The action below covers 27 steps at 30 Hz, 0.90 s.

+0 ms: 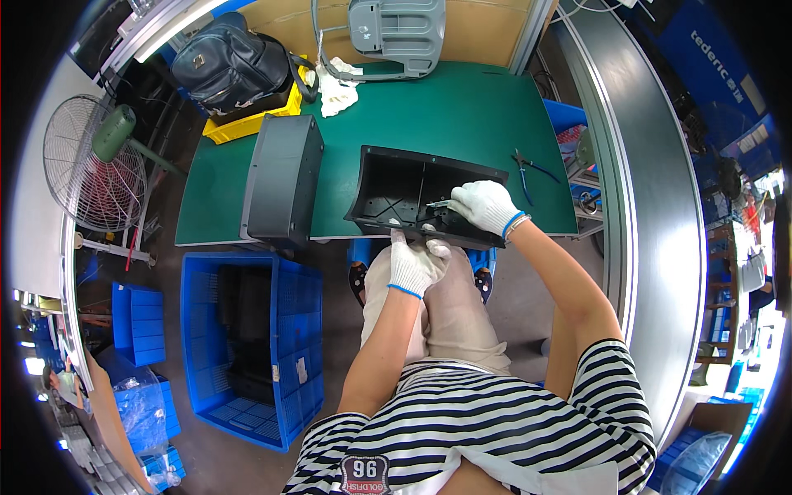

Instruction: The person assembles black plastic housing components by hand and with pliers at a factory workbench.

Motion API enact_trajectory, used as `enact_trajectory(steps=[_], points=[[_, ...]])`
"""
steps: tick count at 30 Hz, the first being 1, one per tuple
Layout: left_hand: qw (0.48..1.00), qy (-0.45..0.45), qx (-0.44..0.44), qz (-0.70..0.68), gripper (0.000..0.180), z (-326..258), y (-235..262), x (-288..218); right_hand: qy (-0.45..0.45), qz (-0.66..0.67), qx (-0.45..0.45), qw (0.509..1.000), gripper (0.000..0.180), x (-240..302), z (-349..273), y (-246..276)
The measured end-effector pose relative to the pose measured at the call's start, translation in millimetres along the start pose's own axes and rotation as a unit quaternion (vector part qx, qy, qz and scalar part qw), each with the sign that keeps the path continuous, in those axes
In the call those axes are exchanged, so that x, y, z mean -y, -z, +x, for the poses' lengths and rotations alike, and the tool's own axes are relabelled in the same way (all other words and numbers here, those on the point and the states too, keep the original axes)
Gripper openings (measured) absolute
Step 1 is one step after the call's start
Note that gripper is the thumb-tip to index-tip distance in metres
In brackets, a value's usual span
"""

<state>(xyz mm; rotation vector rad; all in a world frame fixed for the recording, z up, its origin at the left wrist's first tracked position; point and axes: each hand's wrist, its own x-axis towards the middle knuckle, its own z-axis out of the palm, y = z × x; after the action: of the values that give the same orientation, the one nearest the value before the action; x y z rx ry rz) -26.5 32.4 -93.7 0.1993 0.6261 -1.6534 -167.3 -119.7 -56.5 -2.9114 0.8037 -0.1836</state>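
Note:
A black open plastic box (396, 177) with ribbed inner walls lies hollow side up at the table's front edge, above my lap. My left hand (417, 264), in a white knit glove, grips its near edge from below, with the fingertips over the rim. My right hand (487, 206), gloved the same way, is closed over the right part of the box. From its fingers a short, slim metal piece (438, 204) points left into the hollow. What kind of piece it is cannot be made out, as the glove covers its other end.
A grey plastic housing (282, 177) stands left on the green table (429, 107). Blue-handled pliers (528, 172) lie at the right. Farther back are a yellow crate (256, 124) bearing a black backpack (235, 66), a white cloth (337, 87) and a grey frame (404, 37). A blue crate (297, 363) stands lower left.

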Motion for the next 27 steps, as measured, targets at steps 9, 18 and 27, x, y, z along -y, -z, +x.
enact_trajectory(steps=[9, 18, 27], points=[[1.000, -0.012, -0.014, 0.005, 0.064, 0, -3, 2, -0.048, -0.013, 0.026, 0.998, 0.033, 7, 2, 6], [1.000, -0.014, -0.015, 0.002, 0.064, -2, -4, 3, -0.219, 0.230, 0.005, 0.948, 0.044, 27, 5, 18], [0.999, -0.024, -0.033, 0.013, 0.068, -1, -4, 2, -0.198, 0.261, 0.014, 0.945, 0.026, 40, 43, -21]])
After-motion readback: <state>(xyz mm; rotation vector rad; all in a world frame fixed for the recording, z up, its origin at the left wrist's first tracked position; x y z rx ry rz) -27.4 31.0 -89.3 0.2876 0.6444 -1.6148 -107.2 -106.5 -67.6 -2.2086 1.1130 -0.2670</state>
